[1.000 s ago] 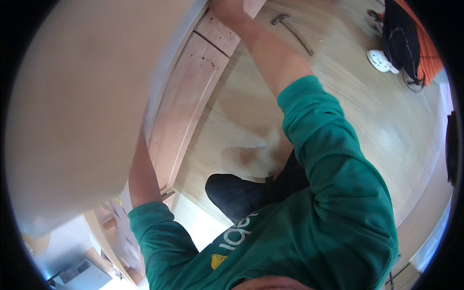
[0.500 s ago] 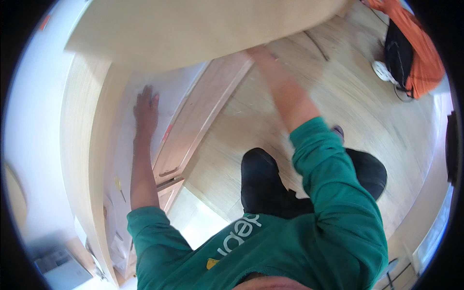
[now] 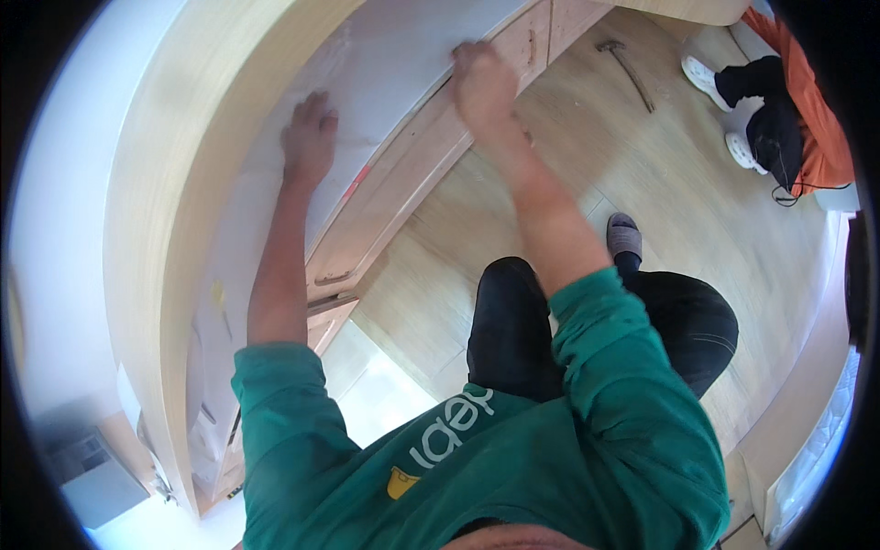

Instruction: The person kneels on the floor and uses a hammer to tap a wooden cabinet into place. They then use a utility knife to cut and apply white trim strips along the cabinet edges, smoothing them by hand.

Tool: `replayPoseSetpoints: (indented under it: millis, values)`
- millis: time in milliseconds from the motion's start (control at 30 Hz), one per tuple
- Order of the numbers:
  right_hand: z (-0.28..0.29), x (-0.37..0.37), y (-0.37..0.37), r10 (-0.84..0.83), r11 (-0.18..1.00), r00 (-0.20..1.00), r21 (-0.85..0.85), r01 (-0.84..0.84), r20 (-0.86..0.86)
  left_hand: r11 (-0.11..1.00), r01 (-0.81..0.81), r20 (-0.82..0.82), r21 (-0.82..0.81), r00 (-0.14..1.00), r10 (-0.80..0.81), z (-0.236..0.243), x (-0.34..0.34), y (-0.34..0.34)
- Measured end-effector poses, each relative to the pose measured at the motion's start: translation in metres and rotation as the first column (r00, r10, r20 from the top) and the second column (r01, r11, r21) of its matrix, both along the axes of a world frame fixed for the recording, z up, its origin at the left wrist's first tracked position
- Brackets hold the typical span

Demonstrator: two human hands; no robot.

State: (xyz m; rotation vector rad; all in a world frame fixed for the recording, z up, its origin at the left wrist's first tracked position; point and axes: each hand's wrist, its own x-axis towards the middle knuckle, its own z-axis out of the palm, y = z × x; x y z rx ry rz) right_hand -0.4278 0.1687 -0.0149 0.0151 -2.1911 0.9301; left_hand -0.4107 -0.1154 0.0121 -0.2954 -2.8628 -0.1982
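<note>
A low pale-wood unit with drawer fronts (image 3: 412,170) runs diagonally before me, and a whitish flat surface (image 3: 367,69) covers its top. Over that surface is my left hand (image 3: 310,147), thumb apart and fingers loosely bent, with nothing seen in it. My right hand (image 3: 483,87) is at the surface's front edge, just above the drawer fronts. Its fingers are curled closed and slightly blurred, so anything in them is hidden. A tall, curved-looking light wood board (image 3: 151,247) stands along the left side of the surface.
On the floor (image 3: 550,174) beyond my right arm lies a hammer (image 3: 628,78). A person in orange (image 3: 820,110) with white clogs is at the far right. A pale panel (image 3: 687,7) shows at the top edge. A grey box (image 3: 105,486) stands lower left.
The big pale panel that covered the upper view has moved up and mostly out of sight. My right hand has come off its edge and moved up; my left hand has shifted forward and right.
</note>
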Motion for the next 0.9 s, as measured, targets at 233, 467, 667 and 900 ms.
replayPoseSetpoints:
  millis: [233,467,667,900]
  values:
    - [-0.007,0.019,-0.010,0.130,0.991,0.991,-0.007,-0.131,-0.034,0.990,0.126,0.084,0.057,0.988,-0.131,0.002,0.034,-0.035]
    - [-0.003,-0.096,0.109,-0.160,0.969,0.987,0.188,0.159,-0.009,0.997,0.076,0.044,0.010,0.996,-0.076,-0.003,0.076,-0.035]
    - [-0.018,-0.032,0.018,-0.080,0.967,0.996,0.239,0.086,-0.036,0.995,0.092,0.096,0.038,0.991,-0.096,0.002,0.070,-0.040]
    - [-0.005,0.111,-0.119,0.293,0.947,0.948,-0.173,-0.271,0.122,0.994,0.073,0.163,0.080,0.983,-0.085,0.001,0.066,-0.044]
